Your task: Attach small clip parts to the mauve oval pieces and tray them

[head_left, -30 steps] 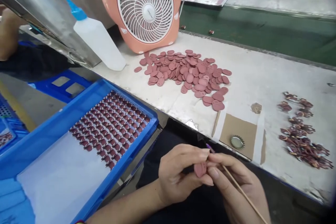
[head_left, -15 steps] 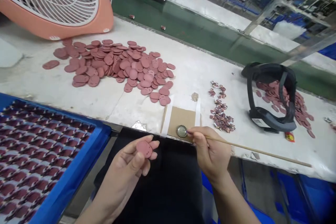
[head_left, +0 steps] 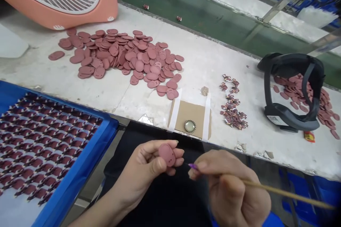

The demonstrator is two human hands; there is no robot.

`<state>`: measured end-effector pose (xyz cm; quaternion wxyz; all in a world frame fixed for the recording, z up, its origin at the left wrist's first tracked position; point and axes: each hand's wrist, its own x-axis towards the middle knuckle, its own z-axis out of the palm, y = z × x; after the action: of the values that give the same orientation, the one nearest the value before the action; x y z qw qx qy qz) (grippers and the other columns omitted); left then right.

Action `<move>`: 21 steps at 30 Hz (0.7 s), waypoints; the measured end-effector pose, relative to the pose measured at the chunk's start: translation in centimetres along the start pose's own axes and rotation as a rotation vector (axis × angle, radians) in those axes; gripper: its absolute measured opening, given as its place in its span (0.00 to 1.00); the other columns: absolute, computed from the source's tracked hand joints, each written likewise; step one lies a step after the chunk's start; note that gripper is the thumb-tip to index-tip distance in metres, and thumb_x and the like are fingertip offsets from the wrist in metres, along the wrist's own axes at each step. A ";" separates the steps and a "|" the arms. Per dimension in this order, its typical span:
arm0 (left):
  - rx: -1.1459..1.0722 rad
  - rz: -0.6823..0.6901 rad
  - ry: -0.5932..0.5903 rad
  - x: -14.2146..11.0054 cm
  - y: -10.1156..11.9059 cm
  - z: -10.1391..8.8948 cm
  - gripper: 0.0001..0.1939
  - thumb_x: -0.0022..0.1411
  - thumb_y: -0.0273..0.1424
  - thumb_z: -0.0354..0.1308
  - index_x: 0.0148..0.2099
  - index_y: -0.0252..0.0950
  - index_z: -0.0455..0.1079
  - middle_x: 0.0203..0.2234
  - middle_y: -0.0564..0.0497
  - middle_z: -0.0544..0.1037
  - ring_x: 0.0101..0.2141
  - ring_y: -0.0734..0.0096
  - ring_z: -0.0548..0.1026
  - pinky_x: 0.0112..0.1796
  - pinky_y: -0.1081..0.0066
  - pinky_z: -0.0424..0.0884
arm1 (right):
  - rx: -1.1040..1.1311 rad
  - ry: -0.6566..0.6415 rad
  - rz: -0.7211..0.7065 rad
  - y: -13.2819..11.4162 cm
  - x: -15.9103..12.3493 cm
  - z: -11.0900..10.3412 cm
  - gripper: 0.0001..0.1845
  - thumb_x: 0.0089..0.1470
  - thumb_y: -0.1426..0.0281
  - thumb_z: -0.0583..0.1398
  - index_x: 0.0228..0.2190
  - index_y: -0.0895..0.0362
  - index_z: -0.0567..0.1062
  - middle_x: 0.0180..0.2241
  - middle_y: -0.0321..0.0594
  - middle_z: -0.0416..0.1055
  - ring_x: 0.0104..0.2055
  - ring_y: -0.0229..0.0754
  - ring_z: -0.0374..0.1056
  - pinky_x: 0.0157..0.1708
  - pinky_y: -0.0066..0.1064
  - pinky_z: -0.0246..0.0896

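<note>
My left hand (head_left: 157, 165) pinches a flat, dull-red oval piece (head_left: 167, 154) with small dark dots near its lower end, above my dark lap. A rounded outline on it may be a second piece; I cannot tell. In my right hand (head_left: 230, 181) is a thin wooden stick (head_left: 287, 192) with a purple tip (head_left: 193, 166), pointing at the oval piece but apart from it. Beyond my hands, an upturned bottle cap (head_left: 190, 126) sits on a cardboard square (head_left: 183, 111) held down with white tape.
A heap of red ovals (head_left: 138, 56) lies left of centre, before an orange fan (head_left: 110, 7). Small figures (head_left: 233, 108) are right of the cardboard. A black headset-like frame (head_left: 290, 117) stands by another red heap (head_left: 295, 88). A blue tray (head_left: 106, 131) with rows of dark-red figures is at left.
My right hand has drawn the stick's tip out of the bottle cap and toward me, close to the oval piece. My left hand still holds that piece; the view has shifted.
</note>
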<state>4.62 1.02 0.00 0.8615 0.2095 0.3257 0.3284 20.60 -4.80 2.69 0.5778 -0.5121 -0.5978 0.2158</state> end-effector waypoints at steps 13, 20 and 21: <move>0.042 0.073 -0.070 -0.5 0.3 0.1 0.13 0.51 0.32 0.72 0.41 0.43 0.82 0.34 0.53 0.87 0.37 0.70 0.84 0.40 0.81 0.77 | 0.050 -0.101 -0.056 -0.6 -0.4 0.8 0.14 0.70 0.69 0.51 0.42 0.63 0.74 0.33 0.42 0.75 0.36 0.38 0.74 0.34 0.28 0.73; 0.061 0.081 -0.051 -0.4 0.1 0.1 0.13 0.50 0.33 0.72 0.41 0.43 0.82 0.34 0.52 0.87 0.38 0.69 0.83 0.41 0.81 0.77 | -0.032 -0.149 -0.066 -1.0 0.1 0.6 0.13 0.71 0.69 0.50 0.41 0.62 0.73 0.33 0.41 0.76 0.35 0.36 0.74 0.34 0.26 0.72; 0.064 0.078 -0.060 -0.4 0.1 0.0 0.13 0.51 0.33 0.72 0.41 0.43 0.82 0.34 0.52 0.87 0.38 0.69 0.83 0.41 0.81 0.77 | -0.041 -0.159 -0.065 -1.0 0.1 0.6 0.13 0.71 0.70 0.50 0.41 0.62 0.72 0.32 0.41 0.76 0.34 0.36 0.74 0.34 0.26 0.71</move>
<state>4.37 0.77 0.24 0.8503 0.2593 0.3015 0.3449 19.71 -4.91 3.43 0.5244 -0.4854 -0.6626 0.2246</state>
